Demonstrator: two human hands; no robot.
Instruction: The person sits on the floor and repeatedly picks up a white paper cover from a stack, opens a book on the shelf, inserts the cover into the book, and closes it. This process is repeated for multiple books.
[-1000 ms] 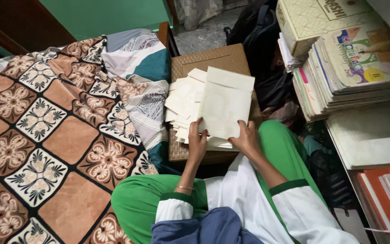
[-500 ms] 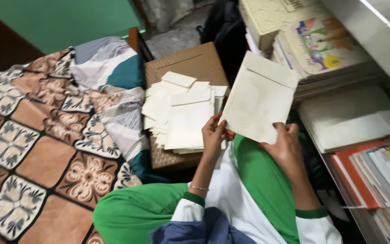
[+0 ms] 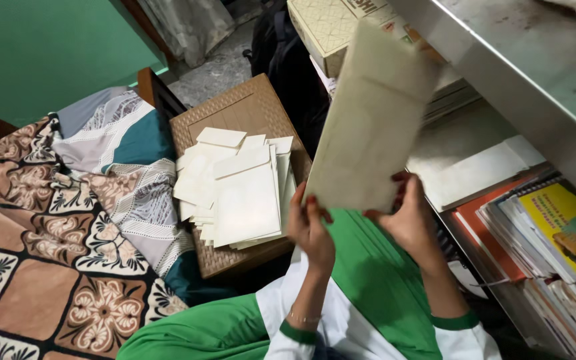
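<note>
Envelope (image 3: 368, 127), blurred at upper centre, was pinched by left hand (image 3: 311, 227) and right hand (image 3: 408, 217); tilted, it could probably slip onto the envelope stack (image 3: 235, 187).

- Cream envelope (image 3: 368, 127), blurred
- Off-white envelope stack (image 3: 235, 190)
- Brown woven box (image 3: 248, 113)
- Brown floral-tile blanket (image 3: 48, 267)
- Green trousers (image 3: 381, 280)
- Green wall (image 3: 41, 53)
- Yellow-covered book (image 3: 561, 227)

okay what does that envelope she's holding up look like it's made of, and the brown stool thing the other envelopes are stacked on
The envelope held by the left hand and right hand looks like matte cream paper: thin, flat, with a folded flap. The brown stool under the envelope stack shows a basket-weave surface, probably woven wicker or moulded plastic; the picture can't settle which.
</note>
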